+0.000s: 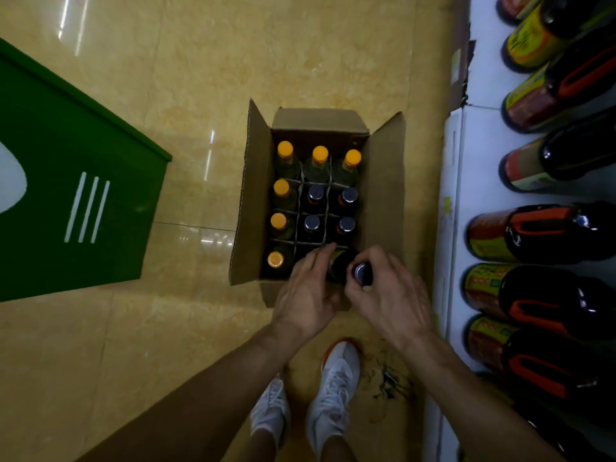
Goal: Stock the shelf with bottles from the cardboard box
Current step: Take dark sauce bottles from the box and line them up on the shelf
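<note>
Most of the frame is glossy beige floor tile (166, 95), streaked with light reflections. A white shelf (483, 95) runs down the right edge, cut off by the frame. On it stand large dark jugs (540, 235) with orange handles and red-and-yellow labels, the print too blurred to read. At the left a green metal panel (83, 161) with three white slots is partly out of view.

At the centre a corrugated cardboard box (383, 195) sits on the floor with its flaps spread wide. A cardboard divider (328, 185) splits it into cells. Six orange-capped bottles (285, 150) fill the top row and left column, and four dark-capped bottles (315, 193) stand in the middle cells, their bodies lost in shadow.

At the box's lower right corner a dark bottle (340, 265) is tilted in its cell. The right hand (393, 295) curls thumb and fingers round its neck, just under the shiny cap. The left hand (306, 291) lays nearly straight fingers on the bottle's shoulder, hiding the cell beneath.

White sneakers (336, 378) show below, beside a dark floor stain.
</note>
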{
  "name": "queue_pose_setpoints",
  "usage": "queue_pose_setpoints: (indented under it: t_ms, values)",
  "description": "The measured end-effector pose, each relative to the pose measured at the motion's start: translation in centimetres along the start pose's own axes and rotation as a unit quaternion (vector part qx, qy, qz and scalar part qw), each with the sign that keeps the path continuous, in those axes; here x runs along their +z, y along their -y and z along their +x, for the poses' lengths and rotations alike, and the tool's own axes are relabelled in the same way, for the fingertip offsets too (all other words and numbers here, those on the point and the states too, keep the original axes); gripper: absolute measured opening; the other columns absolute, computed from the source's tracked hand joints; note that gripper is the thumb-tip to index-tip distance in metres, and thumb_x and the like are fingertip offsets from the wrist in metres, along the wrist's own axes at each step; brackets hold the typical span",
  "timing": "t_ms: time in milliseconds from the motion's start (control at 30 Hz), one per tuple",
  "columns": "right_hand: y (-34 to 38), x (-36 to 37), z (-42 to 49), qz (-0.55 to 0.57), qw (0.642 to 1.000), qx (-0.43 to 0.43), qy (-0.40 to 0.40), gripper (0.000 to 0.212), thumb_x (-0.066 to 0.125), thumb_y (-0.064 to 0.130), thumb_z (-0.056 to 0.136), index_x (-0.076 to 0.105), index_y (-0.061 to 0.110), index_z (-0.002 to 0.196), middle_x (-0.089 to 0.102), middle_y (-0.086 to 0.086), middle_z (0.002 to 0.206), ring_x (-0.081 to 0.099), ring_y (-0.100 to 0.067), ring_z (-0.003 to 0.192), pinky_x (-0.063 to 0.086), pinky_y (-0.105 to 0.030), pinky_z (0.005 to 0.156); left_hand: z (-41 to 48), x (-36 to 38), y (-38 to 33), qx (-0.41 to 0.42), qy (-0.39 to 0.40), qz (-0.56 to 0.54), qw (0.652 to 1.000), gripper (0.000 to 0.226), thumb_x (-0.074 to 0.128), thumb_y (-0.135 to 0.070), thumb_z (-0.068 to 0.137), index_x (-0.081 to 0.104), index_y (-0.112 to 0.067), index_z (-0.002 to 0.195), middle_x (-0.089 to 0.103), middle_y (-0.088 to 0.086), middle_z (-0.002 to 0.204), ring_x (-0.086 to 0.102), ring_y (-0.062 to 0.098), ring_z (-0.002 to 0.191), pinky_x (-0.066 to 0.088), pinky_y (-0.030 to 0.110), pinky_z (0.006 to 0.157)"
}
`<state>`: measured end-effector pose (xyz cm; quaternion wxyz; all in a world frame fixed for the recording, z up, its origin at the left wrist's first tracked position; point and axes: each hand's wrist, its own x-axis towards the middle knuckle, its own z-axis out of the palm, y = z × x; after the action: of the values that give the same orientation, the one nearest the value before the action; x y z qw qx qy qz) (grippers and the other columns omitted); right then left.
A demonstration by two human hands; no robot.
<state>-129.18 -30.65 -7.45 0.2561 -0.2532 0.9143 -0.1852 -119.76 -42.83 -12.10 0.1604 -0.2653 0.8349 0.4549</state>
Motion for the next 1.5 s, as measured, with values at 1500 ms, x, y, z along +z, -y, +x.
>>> queue_pose_setpoints:
  t_ms: [1500]
  values:
    - [24.7,-40.7,-12.7,0.217,0.948,-0.168,-0.160,0.028,0.060,0.048,0.098,0.056,0.039,0.124,0.063,0.021,0.115,0.056,0.002,0.113,0.045,-0.019,0.088,-18.4,-34.5,-35.7,0.245,-0.019,-0.103,0.964,0.076,0.071,-0.051,0.068,0.043,-0.035,0.137,0.067,-0.016,0.117,0.067,-0.001,0.104,0.057,0.030,0.092]
